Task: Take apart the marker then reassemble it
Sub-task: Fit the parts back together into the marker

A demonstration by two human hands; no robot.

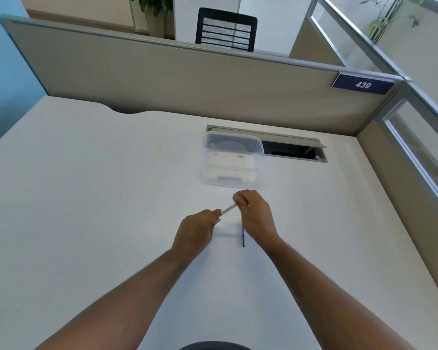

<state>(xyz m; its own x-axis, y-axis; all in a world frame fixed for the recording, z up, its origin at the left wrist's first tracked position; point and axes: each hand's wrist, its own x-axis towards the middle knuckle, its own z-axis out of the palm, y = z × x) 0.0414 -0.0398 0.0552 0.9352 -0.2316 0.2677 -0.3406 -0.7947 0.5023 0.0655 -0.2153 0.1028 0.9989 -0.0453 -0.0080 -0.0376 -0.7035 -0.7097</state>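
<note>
A thin white marker barrel (227,208) with printed text is held between both hands above the white desk (86,198). My left hand (196,231) pinches its near left end. My right hand (254,215) grips its far right end, fingers curled over it. A slim dark blue rod (243,237), like an ink refill, lies on the desk just under my right wrist, pointing toward me. Both ends of the barrel are hidden by my fingers.
A clear plastic container (232,160) stands on the desk just beyond my hands. Behind it is an open cable slot (293,150) in the desktop. Beige partition walls (187,79) close off the far and right sides.
</note>
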